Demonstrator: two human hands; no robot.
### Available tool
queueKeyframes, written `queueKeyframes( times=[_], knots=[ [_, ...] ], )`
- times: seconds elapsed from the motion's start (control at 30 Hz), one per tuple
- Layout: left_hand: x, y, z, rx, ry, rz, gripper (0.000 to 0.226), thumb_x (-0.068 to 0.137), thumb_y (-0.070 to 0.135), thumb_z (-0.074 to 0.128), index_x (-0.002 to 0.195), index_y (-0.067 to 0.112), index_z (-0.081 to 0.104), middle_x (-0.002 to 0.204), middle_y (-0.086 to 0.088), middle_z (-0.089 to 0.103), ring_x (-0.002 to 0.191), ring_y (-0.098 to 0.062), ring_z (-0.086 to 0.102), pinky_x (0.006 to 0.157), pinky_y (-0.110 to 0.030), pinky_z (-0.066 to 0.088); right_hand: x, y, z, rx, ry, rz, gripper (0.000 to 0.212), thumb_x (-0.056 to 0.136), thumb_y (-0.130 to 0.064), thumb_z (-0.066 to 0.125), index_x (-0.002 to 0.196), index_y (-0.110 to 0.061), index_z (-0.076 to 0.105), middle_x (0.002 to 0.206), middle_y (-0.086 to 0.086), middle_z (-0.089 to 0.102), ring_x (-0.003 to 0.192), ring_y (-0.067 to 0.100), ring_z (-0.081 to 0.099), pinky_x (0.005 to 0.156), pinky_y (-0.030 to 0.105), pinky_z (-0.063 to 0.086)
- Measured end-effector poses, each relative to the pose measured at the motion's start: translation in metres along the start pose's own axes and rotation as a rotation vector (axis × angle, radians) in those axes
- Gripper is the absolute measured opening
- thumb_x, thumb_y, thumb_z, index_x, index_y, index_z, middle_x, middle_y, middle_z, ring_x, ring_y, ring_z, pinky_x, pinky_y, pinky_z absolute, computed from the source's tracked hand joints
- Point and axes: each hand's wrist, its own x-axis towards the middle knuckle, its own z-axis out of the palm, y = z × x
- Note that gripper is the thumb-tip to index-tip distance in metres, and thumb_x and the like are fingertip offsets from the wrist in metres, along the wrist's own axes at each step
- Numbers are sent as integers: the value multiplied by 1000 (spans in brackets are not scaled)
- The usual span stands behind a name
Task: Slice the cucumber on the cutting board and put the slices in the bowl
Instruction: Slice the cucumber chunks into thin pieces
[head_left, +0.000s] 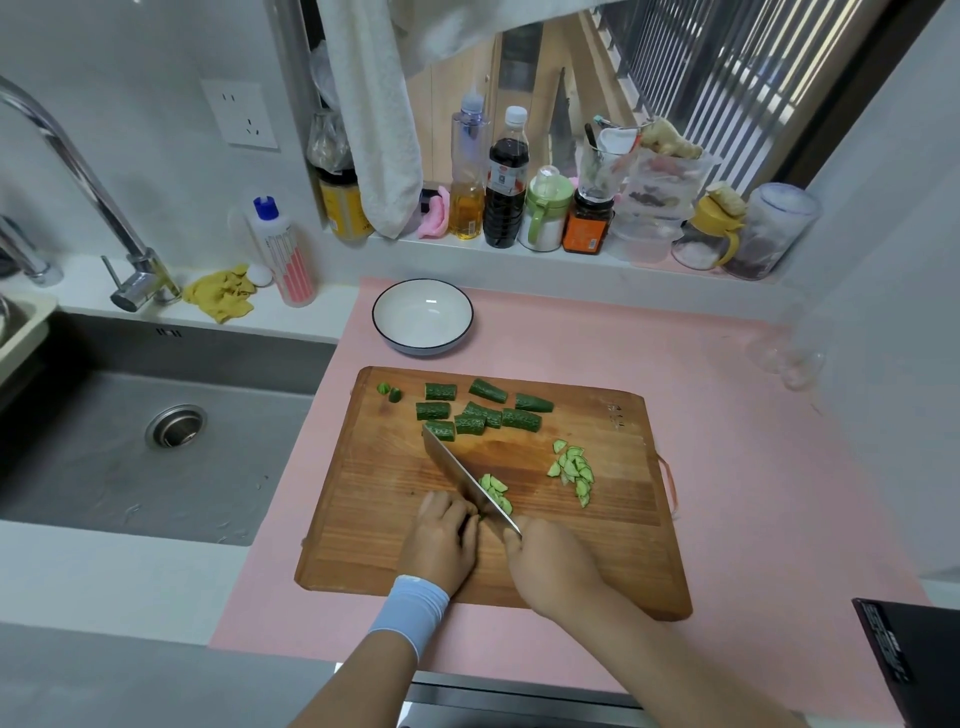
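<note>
A pale blue stretch band (410, 610) with a small white mark is worn on the wrist of the left hand (441, 540), while the right hand (550, 561) and forearm are left uncovered.

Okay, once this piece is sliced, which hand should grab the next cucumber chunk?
Probably the left hand, holding only the cucumber piece: the chunks lie on its side of the knife, which the right hand grips.
</note>
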Motion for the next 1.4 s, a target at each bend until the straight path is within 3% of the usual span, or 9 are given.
queueKeyframes(
  times=[0.23, 0.47, 0.8, 1.07, 1.23, 1.4],
  knots=[
    [-1, -2, 1, -12, 22, -11, 13, 86, 17, 54, 81, 11, 64, 82, 0, 58, 83, -16, 49, 80, -19, 40, -8, -2, -1, 11, 14, -3, 28, 104, -36, 37, 104, -25, 63, 89, 0, 67, 87, 27, 64, 67, 31, 42],
    [-1, -3, 2, -17, 11, -21, 12, 86, 18, 56, 80, 11, 64, 83, 0, 58, 83, -18, 51, 80, -22, 42, -21, 10, -5, 25, 5, 25, 36, 104, -37, 39, 70, -28, 42, 72, -8, 55, 76, 22, 60, 62, 30, 38],
    [-2, -2, 1, -17, 13, -7, 16, 88, 17, 53, 84, 9, 66, 86, -2, 60, 86, -19, 53, 83, -22, 44, -7, 4, 0, 41, -29, 21, 26, 104, -34, 38, 83, -26, 52, 77, -4, 60, 78, 26, 61, 63, 30, 41],
    [-2, -2, 1, -11, -3, -26, 14, 86, 16, 53, 83, 10, 65, 84, -1, 59, 85, -19, 52, 81, -23, 44, 0, 0, 1, 38, -6, 33, 27, 104, -35, 39, 101, -22, 63, 98, 5, 71, 93, 29, 65, 67, 29, 38],
    [-2, -3, 0, -11, 5, -17, 16, 87, 15, 51, 82, 9, 65, 83, -2, 60, 84, -19, 52, 83, -22, 42, -3, -1, -2, 38, -1, 19, 26, 104, -35, 39, 97, -23, 61, 94, 2, 69, 90, 28, 64, 66, 30, 38],
    [-2, -2, 0, -23, 22, -23, 16, 88, 16, 52, 81, 9, 65, 83, -1, 60, 84, -17, 51, 82, -21, 43, -15, 5, 0, 25, 29, -5, 32, 104, -36, 38, 74, -29, 40, 73, -8, 54, 75, 22, 57, 62, 32, 37]
  ],
)
